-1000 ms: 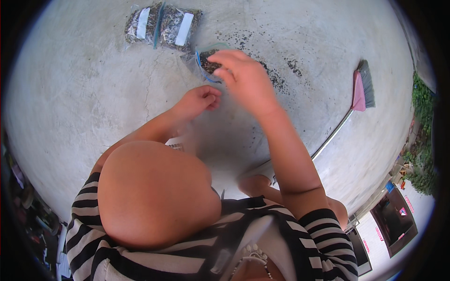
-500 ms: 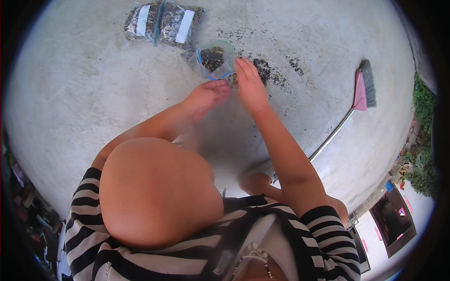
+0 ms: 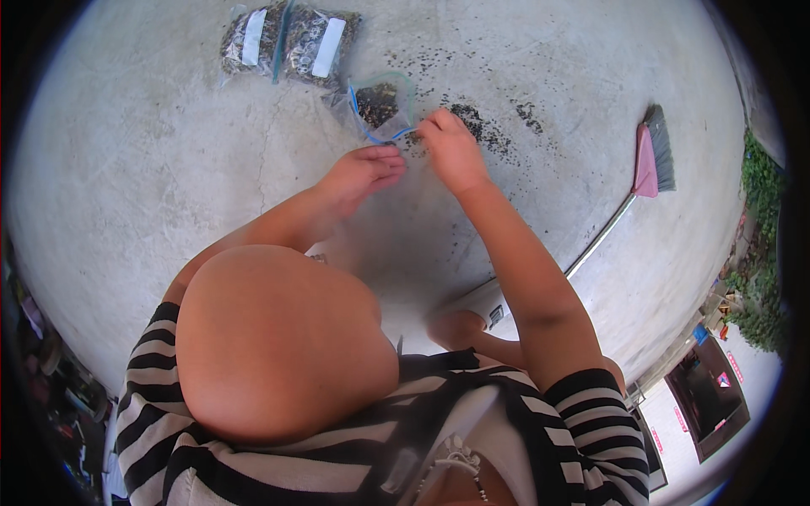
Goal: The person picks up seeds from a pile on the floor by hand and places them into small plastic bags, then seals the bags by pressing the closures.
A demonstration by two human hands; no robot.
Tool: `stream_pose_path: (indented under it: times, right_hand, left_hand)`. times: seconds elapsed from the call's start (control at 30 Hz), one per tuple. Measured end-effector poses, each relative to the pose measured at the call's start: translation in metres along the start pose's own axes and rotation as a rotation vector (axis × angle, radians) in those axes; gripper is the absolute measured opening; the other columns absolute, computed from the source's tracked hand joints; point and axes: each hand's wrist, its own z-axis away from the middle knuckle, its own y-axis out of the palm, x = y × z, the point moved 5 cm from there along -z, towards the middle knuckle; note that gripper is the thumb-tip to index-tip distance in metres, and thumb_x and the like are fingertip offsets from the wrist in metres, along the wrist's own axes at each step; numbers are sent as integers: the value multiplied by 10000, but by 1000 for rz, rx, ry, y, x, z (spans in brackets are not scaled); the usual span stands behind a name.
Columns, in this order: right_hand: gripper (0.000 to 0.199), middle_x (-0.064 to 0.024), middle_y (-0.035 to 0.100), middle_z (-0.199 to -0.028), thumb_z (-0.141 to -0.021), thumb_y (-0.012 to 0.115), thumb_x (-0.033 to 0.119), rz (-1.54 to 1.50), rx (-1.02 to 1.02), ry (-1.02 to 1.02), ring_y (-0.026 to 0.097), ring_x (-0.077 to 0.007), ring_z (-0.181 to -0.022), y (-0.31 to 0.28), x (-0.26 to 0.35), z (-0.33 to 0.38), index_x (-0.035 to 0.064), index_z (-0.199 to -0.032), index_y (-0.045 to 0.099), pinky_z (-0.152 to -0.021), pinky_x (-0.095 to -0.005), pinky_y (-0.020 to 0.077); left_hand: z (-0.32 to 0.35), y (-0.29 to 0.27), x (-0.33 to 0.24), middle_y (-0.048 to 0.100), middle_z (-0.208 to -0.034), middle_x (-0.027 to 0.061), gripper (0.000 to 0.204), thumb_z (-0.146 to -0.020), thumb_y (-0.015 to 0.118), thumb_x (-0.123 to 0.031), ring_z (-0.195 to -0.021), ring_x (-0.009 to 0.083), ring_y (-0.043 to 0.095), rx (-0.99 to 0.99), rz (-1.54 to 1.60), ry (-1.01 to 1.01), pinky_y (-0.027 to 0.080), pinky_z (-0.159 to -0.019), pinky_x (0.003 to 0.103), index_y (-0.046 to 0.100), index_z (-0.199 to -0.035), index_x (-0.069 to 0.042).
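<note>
A clear zip bag point(image 3: 396, 128) with a blue-edged mouth stands open on the concrete floor, holding dark, seed-like bits point(image 3: 376, 103). At its near edge, my left hand point(image 3: 364, 175) has its fingers pressed together on the plastic; the thumb is mostly hidden. My right hand point(image 3: 454, 152) pinches the right end of the bag's mouth with bent fingers. More dark bits point(image 3: 469, 122) lie loose in a small heap just beyond my right hand, thinning out around it.
Two filled clear bags point(image 3: 319, 49) with blank-looking white label strips lie at the far left of the open bag. To the right rests a broom point(image 3: 648, 160) with a pink head and grey bristles, its handle running toward me. Green plants point(image 3: 759, 244) border the floor's right edge.
My right hand's fingers, stretched out along the bag before, are now bent in at its rim. The left hand has shifted slightly left at the near edge.
</note>
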Motion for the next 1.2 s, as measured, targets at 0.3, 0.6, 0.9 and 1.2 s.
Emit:
stream_pose_path:
  times: [0.3, 0.6, 0.9, 1.2]
  right_hand:
    - [132, -129, 676, -919, -825, 653, -14, -315, -48, 314, 672, -321, -840, -21, -14, -20, 54, -928, 701, -760, -406, 551]
    - [133, -138, 708, -1008, -882, 670, 57, -288, -225, -155, 700, -317, -868, -76, 92, -39, 56, -1007, 715, -758, -389, 563]
    - [320, -150, 639, -1309, -912, 590, -3, 130, -276, 143, 560, -365, -1236, -50, -49, -19, 47, -1220, 658, -1029, -464, 472]
    - [484, -159, 509, -1449, -870, 666, -3, 37, -184, 13, 496, -376, -1312, 9, 7, 47, -6, -1342, 556, -1112, -432, 424]
  left_hand:
    - [4, -9, 0, 599, -1341, 178, 369, -1014, 545, -23, -1273, 277, 593, 13, -3, -5, 472, -1121, 385, 502, -1369, 67]
    - [4, -12, 3, 622, -1287, 165, 304, -1018, 518, -19, -1218, 260, 615, 12, 17, -25, 508, -1076, 381, 550, -1314, 43]
    - [4, -3, -1, 604, -1330, 168, 352, -1011, 534, -23, -1265, 260, 587, 44, -42, -14, 477, -1112, 380, 526, -1355, 51]
    - [-1, 8, -1, 545, -1427, 188, 451, -1007, 551, -33, -1320, 276, 553, 59, -77, 8, 446, -1141, 386, 457, -1436, 69]
